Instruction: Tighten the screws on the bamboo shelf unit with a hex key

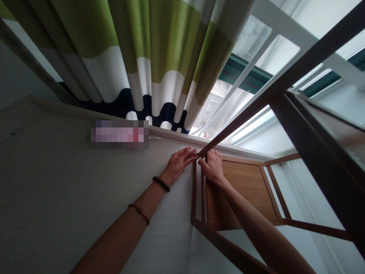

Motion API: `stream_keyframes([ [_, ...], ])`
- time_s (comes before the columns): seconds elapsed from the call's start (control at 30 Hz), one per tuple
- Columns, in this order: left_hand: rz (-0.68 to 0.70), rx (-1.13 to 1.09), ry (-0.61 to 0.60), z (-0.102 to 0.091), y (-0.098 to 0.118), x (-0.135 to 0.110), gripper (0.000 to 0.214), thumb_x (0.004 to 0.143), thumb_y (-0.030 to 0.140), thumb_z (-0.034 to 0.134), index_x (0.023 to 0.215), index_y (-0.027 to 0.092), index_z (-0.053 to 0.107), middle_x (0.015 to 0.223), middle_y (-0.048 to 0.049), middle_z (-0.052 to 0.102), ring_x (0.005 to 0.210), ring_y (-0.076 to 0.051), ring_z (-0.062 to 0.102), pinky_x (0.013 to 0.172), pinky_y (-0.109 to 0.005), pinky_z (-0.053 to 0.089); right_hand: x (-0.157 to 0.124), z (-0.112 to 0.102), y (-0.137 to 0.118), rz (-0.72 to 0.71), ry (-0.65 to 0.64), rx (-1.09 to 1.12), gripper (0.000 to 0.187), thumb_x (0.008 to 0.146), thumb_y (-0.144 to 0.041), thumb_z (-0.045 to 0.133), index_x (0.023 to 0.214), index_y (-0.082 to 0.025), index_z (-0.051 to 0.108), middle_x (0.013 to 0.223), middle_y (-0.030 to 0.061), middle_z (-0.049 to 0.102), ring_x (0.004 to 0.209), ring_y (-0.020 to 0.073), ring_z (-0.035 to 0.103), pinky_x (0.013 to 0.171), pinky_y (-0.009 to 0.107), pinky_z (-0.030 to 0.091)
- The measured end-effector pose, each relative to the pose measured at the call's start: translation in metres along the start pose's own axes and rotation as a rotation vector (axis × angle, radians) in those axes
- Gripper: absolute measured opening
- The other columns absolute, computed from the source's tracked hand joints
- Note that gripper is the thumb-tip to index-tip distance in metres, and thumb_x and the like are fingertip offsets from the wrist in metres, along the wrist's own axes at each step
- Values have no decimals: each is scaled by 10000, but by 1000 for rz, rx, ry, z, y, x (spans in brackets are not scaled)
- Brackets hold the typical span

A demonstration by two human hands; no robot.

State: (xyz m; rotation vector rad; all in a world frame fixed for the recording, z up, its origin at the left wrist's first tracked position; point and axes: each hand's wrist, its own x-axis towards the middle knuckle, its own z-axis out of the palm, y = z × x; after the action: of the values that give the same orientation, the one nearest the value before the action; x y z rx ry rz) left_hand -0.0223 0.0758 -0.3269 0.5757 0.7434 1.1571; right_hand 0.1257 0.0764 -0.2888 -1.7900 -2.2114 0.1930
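Mid-frame, the left hand (pixel 176 164) pinches what seems a thin rod (pixel 194 152); the right hand (pixel 213 167) grips the wooden frame (pixel 242 117).

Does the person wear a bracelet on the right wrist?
No, the right wrist is bare; the dark beaded bracelet and the thinner brown one are both on the left arm.

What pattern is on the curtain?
The curtain has wavy bands of green, white and dark blue, seen in the head view.
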Motion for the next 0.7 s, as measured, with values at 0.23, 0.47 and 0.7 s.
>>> stream_keyframes([
  [0.23,22,754,-100,-22,28,7,343,743,475,570,775,144,651,700,-50,663,667,-155,606,613,-263,484,0,1,0,8,18,-12,76,753,-288,433,761,-217,458,769,26,487,793,224,423,811,367,321],
  [0.47,-70,765,5,0,41,12,321,770,404,543,642,124,635,587,-38,636,487,-114,545,506,-239,431,0,0,-1,5,13,-12,74,758,-289,431,757,-216,445,770,29,489,791,225,424,804,366,325],
  [0.7,-130,565,60,3,31,28,228,766,253,587,925,89,596,744,-85,679,670,-142,638,634,-256,505,0,-2,-2,6,21,19,82,753,-286,437,786,-214,455,775,29,488,784,222,419,792,356,325],
])
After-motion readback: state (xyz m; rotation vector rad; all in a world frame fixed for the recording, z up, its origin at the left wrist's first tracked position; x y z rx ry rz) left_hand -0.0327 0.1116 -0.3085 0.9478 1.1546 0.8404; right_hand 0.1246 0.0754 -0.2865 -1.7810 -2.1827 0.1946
